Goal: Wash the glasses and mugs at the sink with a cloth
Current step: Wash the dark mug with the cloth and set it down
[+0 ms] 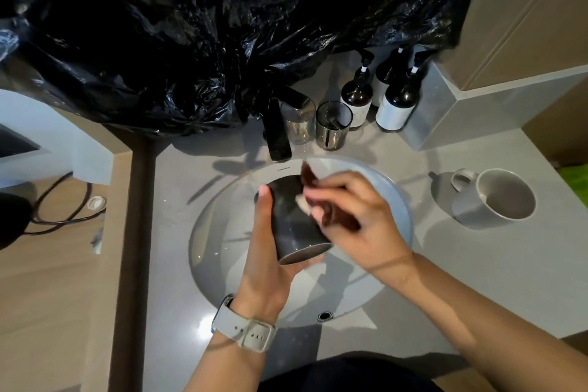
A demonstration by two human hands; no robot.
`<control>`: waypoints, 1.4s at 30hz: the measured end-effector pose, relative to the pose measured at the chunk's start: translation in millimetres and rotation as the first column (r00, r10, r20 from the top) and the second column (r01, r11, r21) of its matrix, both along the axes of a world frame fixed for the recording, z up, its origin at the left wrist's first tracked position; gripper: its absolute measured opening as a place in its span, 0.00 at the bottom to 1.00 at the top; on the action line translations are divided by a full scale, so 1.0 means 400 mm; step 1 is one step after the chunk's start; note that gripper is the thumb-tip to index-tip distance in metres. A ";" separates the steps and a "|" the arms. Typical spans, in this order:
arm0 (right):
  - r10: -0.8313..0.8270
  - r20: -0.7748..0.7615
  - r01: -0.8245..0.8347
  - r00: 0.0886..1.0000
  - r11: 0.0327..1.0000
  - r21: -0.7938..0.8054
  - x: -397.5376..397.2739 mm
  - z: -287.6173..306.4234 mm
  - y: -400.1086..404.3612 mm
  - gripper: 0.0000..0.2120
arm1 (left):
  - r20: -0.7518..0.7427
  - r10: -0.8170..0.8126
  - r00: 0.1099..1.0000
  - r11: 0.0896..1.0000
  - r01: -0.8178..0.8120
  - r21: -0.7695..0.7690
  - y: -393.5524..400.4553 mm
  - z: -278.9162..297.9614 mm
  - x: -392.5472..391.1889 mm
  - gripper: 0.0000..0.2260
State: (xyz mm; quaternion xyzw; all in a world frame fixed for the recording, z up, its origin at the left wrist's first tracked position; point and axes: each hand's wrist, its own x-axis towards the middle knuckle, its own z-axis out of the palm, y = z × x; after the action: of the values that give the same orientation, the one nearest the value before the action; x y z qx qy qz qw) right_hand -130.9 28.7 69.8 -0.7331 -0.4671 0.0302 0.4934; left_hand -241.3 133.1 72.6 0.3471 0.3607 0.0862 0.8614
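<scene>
Head view: left hand [270, 251] grips a dark glass [296, 226] over the sink [401, 200], right hand [353, 216] pinching the cloth [310, 177] against it. Mug [493, 200] and two glasses [332, 126] wait on the counter [477, 264], so probably early-to-midway.

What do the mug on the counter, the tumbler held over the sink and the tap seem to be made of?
Mug: probably glazed ceramic; opaque grey, thick wall and handle, soft sheen.
Tumbler held in the left hand: likely dark tinted glass with a mirrored base band, though motion blur leaves it open.
Tap: metal with a dark, glossy finish; sharp reflections along its spout.
</scene>
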 end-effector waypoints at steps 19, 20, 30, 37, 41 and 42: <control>-0.065 -0.199 0.067 0.978 0.998 0.006 0.009 0.016 0.067 0.10 | -0.110 0.162 0.981 0.961 -0.132 0.244 -0.041 0.002 -0.005 0.29; -0.058 -0.402 0.065 0.914 0.998 0.004 0.017 0.019 0.064 0.08 | -0.097 0.135 0.986 0.970 -0.111 0.217 -0.038 0.009 -0.011 0.28; -0.054 -0.931 0.194 0.362 0.981 0.019 0.000 0.010 0.040 0.09 | 0.225 -0.085 0.971 0.941 0.152 -0.302 0.037 -0.006 -0.060 0.30; -0.181 -0.418 0.221 0.890 0.974 0.049 -0.046 -0.021 0.001 0.09 | 0.093 -0.013 0.996 0.949 0.041 -0.312 0.017 -0.020 -0.018 0.31; -0.019 0.215 0.029 0.976 0.999 -0.045 -0.090 -0.010 -0.036 0.14 | -0.109 0.041 0.993 0.996 -0.049 -0.078 0.006 -0.021 -0.007 0.29; 0.028 0.287 0.001 0.957 0.995 -0.100 -0.099 -0.010 -0.030 0.16 | -0.155 0.050 0.987 0.999 -0.049 0.006 0.001 -0.025 -0.003 0.30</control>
State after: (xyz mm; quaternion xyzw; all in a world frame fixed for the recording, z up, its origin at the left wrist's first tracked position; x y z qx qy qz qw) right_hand -170.3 16.5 65.9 -0.7499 -0.5370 -0.0506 0.3830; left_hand -242.6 133.7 62.6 0.3449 0.4349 0.0807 0.8279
